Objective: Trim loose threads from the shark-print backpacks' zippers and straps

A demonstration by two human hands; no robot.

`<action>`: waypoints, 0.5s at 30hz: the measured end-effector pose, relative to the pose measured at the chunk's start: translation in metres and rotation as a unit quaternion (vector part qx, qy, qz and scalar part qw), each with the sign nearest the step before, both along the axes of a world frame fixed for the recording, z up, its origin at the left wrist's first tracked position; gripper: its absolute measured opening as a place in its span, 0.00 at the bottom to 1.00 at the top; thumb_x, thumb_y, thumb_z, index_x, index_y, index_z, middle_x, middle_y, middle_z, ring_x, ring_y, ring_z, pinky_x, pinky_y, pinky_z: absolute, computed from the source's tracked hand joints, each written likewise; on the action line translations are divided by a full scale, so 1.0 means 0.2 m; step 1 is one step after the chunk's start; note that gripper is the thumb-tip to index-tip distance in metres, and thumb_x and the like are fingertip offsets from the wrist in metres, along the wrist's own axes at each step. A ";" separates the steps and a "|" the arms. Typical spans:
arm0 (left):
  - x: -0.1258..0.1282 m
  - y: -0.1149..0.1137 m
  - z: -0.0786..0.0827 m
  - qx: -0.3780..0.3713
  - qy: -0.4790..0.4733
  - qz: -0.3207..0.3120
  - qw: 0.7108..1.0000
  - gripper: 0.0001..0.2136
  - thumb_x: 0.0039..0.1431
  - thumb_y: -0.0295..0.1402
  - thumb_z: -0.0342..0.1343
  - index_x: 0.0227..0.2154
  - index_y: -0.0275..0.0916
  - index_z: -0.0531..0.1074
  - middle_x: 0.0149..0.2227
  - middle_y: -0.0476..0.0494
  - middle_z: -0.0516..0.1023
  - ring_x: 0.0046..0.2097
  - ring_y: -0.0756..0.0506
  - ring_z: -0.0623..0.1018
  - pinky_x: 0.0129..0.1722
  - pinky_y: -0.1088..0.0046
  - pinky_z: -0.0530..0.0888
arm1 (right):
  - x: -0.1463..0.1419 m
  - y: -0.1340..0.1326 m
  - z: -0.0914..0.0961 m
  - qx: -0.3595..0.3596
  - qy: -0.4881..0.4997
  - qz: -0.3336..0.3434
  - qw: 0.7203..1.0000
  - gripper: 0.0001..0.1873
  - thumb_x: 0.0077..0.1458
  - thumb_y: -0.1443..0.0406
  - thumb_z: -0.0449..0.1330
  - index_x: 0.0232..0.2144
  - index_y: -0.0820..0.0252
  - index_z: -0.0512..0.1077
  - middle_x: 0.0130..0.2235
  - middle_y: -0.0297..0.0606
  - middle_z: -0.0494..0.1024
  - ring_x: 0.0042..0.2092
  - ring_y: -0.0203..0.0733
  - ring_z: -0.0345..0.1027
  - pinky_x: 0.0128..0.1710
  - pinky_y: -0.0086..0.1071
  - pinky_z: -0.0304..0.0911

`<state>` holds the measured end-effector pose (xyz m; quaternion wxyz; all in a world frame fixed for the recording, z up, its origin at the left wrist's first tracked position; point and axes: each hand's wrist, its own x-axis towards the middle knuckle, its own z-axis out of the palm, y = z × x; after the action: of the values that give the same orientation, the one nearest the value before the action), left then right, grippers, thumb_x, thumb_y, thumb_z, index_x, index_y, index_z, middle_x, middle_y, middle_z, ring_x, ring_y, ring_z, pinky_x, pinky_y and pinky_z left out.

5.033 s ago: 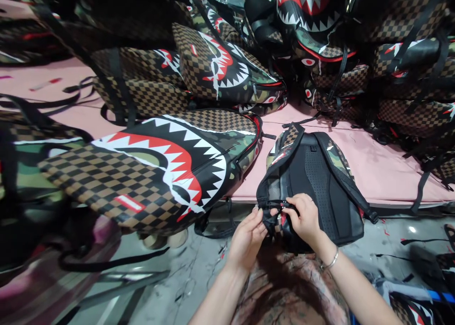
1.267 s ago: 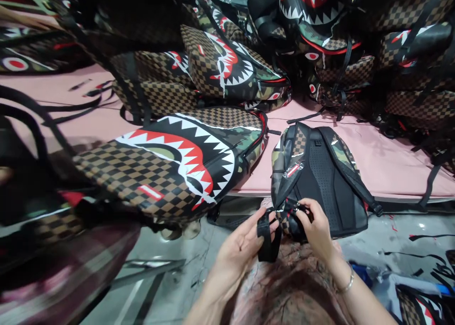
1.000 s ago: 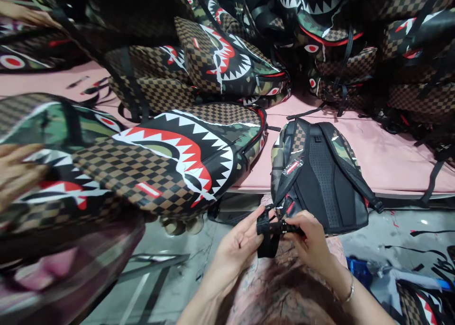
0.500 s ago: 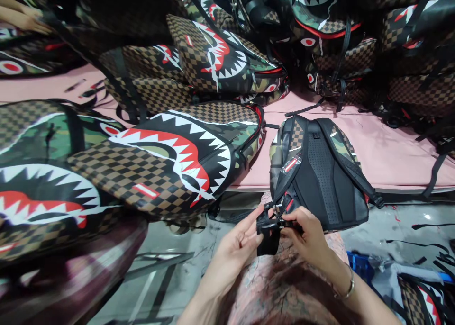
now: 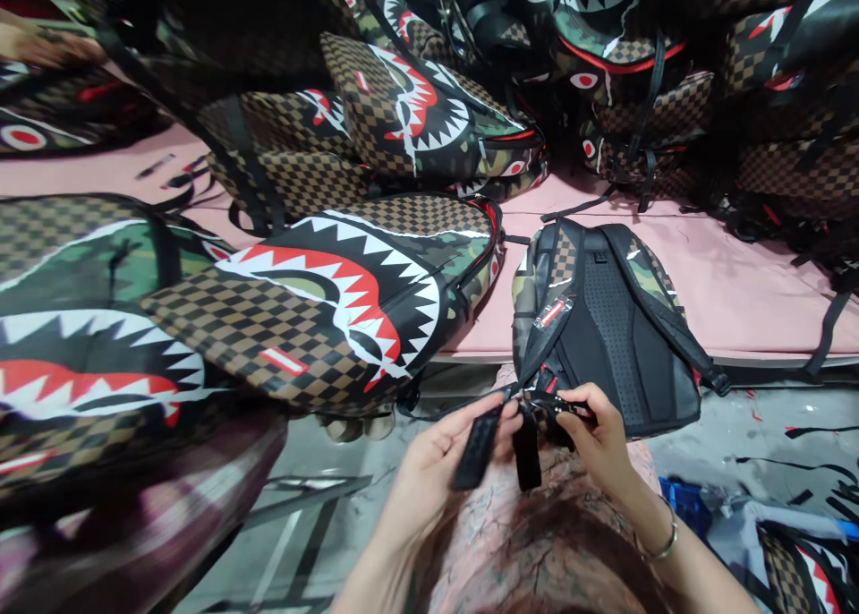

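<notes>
A backpack (image 5: pixel 608 328) lies with its black padded back and shoulder straps upward, its lower end over the table's near edge. Just below its lower left corner, my left hand (image 5: pixel 429 457) pinches a flat black strap (image 5: pixel 478 448) between thumb and fingers. A second black strap end (image 5: pixel 528 457) hangs down between my hands. My right hand (image 5: pixel 600 435), closed too, grips a dark strap piece close to the bag; its exact form is hidden by the fingers. A red-and-white tag (image 5: pixel 553 312) in clear plastic is on the left shoulder strap.
Left of it lies a shark-mouth checkered backpack (image 5: pixel 288 323), with another (image 5: pixel 87 345) farther left. More backpacks (image 5: pixel 416 104) are piled along the back of the pink table (image 5: pixel 752 283). Another person's arm (image 5: pixel 50 46) shows at upper left. Strap scraps lie on the floor (image 5: pixel 731 435) at right.
The black strap pieces have come apart: one is now tilted in my left hand, the other hangs between my hands. My right hand has shifted slightly right. The view moved a little.
</notes>
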<state>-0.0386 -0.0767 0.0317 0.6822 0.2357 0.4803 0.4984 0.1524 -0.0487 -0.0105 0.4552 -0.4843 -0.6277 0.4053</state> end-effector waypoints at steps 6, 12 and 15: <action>0.03 -0.01 -0.04 -0.048 0.083 -0.067 0.993 0.18 0.48 0.42 0.58 0.14 0.35 0.62 0.07 0.52 0.65 0.09 0.58 0.56 0.12 0.82 0.49 | 0.01 0.01 0.05 0.142 -0.061 0.052 0.987 0.05 0.54 0.67 0.55 0.35 0.56 0.69 0.30 0.36 0.72 0.32 0.39 0.65 0.31 0.31 0.59; 0.01 -0.02 -0.03 -0.030 0.096 -0.135 0.986 0.18 0.49 0.44 0.56 0.16 0.35 0.64 0.10 0.49 0.67 0.12 0.55 0.62 0.15 0.81 0.52 | 0.00 0.06 0.06 0.195 -0.193 0.094 0.957 0.06 0.57 0.66 0.53 0.36 0.58 0.69 0.30 0.38 0.73 0.34 0.41 0.64 0.33 0.33 0.58; 0.01 -0.02 -0.04 -0.023 0.101 -0.139 0.985 0.17 0.48 0.44 0.57 0.18 0.34 0.66 0.10 0.51 0.67 0.12 0.56 0.61 0.15 0.81 0.51 | 0.02 0.07 0.06 0.201 -0.204 0.130 0.949 0.08 0.58 0.65 0.52 0.38 0.58 0.69 0.30 0.38 0.72 0.33 0.41 0.63 0.34 0.33 0.58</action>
<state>-0.0375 -0.0800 0.0238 0.6976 0.3340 0.5208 0.3613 0.1560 -0.0346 0.0012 0.3489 -0.3694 -0.8329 0.2192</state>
